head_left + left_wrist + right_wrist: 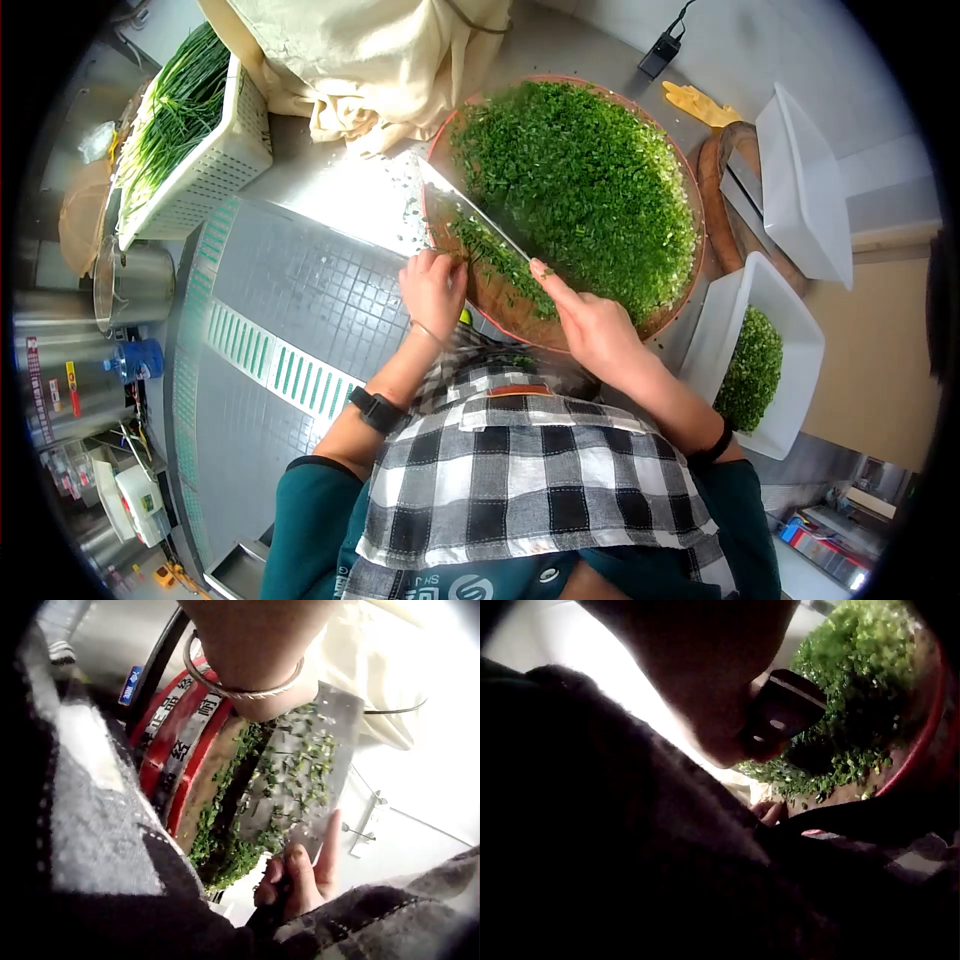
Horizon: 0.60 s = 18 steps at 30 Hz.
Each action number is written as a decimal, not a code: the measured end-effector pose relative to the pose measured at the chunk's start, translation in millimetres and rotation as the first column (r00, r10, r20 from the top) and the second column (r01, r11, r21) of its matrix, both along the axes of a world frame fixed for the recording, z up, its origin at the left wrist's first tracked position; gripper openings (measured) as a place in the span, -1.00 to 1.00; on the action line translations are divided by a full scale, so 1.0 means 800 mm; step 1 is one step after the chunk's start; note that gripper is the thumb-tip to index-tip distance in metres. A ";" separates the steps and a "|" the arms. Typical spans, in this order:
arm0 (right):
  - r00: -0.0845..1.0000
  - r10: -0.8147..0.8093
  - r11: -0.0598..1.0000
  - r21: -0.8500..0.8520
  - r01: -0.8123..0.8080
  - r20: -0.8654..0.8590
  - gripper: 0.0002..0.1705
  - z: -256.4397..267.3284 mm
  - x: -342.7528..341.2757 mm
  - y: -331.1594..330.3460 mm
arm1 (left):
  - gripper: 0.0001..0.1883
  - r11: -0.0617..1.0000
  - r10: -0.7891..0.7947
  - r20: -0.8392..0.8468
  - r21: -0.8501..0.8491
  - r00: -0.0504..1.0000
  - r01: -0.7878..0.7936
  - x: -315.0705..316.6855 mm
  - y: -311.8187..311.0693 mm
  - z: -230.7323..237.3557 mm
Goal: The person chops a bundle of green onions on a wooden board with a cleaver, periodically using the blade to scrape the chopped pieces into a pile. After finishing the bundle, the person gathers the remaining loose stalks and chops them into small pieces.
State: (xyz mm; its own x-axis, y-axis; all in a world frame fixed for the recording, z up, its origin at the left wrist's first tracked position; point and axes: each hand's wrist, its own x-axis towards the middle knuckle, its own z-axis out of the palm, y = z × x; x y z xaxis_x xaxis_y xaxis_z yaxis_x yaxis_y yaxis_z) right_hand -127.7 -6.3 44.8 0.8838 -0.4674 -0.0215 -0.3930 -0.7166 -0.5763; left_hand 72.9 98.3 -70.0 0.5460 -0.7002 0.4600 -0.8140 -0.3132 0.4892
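Note:
A broad cleaver is in my right hand, its index finger stretched along the blade. In the right wrist view its dark riveted handle shows. Bits of green cling to the blade face in the left wrist view. Under and beyond it, a heap of chopped scallions covers most of the round, red-rimmed chopping board. My left hand is at the board's near left rim, fingers bent downward beside a strip of cut greens; its fingertips are hidden.
At the right stands a white tub with chopped scallions, near another white tub. A yellow glove lies behind. On the left, a perforated crate holds whole scallions. Cream cloth covers something at the back.

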 end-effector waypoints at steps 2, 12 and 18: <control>0.999 0.002 1.000 0.007 -0.003 0.044 -0.34 0.001 0.001 0.005 | -0.88 1.000 0.015 -0.005 -0.013 1.000 -0.015 -0.002 -0.001 -0.002; 0.997 0.078 0.996 -0.041 -0.078 -0.010 -0.28 0.006 -0.004 0.008 | -0.83 0.994 0.002 -0.102 -0.109 0.995 -0.013 0.006 0.023 -0.006; 0.997 0.073 0.996 0.043 -0.072 -0.034 -0.22 -0.007 0.000 0.001 | -0.84 0.998 -0.057 -0.032 -0.026 0.998 0.057 0.004 0.026 -0.002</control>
State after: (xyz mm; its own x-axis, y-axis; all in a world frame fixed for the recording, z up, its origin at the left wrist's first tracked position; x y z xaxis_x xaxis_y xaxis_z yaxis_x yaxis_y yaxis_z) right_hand -127.8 -5.6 39.3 0.9136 -0.4002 -0.0716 -0.3616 -0.7195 -0.5929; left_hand 76.2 119.2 -72.0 0.5207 -0.7191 0.4602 -0.8134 -0.2540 0.5233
